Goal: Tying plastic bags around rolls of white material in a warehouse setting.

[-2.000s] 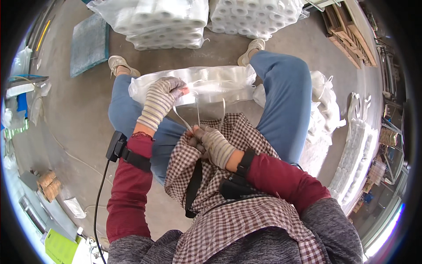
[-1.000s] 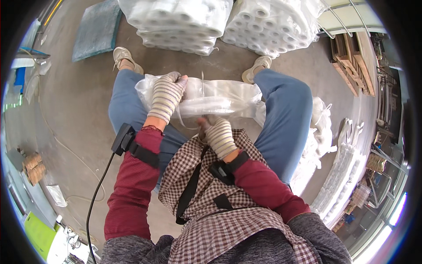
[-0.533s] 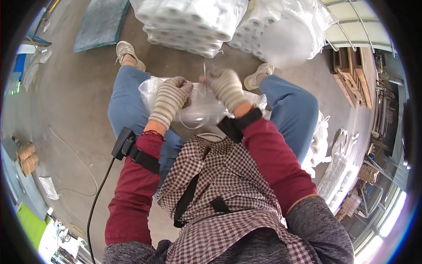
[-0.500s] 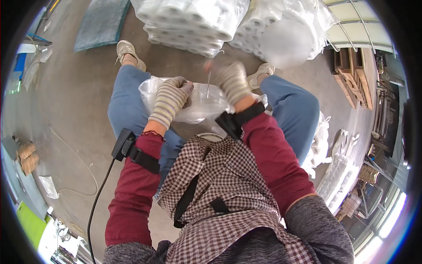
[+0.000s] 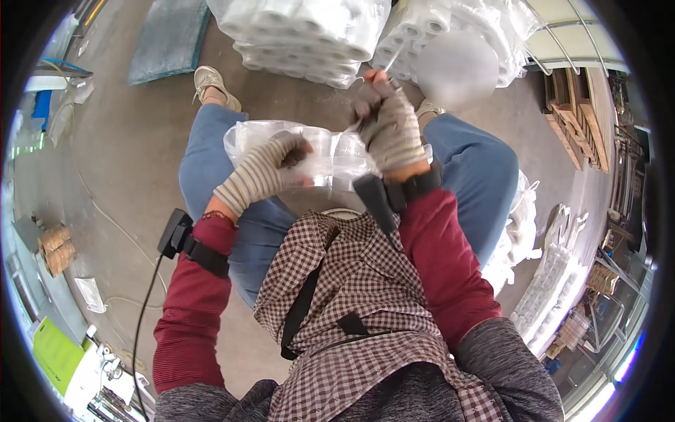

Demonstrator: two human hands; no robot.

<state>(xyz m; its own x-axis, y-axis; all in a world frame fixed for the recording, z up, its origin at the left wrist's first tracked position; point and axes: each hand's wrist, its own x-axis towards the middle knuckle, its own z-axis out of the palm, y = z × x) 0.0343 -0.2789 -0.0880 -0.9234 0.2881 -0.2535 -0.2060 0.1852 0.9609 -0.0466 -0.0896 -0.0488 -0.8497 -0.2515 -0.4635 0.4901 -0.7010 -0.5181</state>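
Across my knees lies a bundle wrapped in clear plastic (image 5: 336, 156), crossed by a narrow band near its middle. My left hand (image 5: 267, 165), in a striped glove with bare fingertips, is at the bundle's left part. Its thumb and fingers are spread, slightly blurred, with nothing visible between them. My right hand (image 5: 390, 126), gloved alike, is closed above the bundle's right part. From its raised fingertips sticks out a thin white strip (image 5: 391, 62). Where the strip meets the bundle is hidden by the hand.
Ahead of my feet stand stacks of plastic-wrapped white rolls (image 5: 302, 53). A blue-grey slab (image 5: 169, 42) lies on the floor at far left. Wooden pallets (image 5: 573, 116) stand at right beside a metal-framed cage (image 5: 562, 32). White bags (image 5: 519, 235) lie by my right leg.
My right hand, blurred before, has shifted a little right, and the strip in it now points up and away. My left hand has moved slightly left and down, its fingers opening off the plastic.
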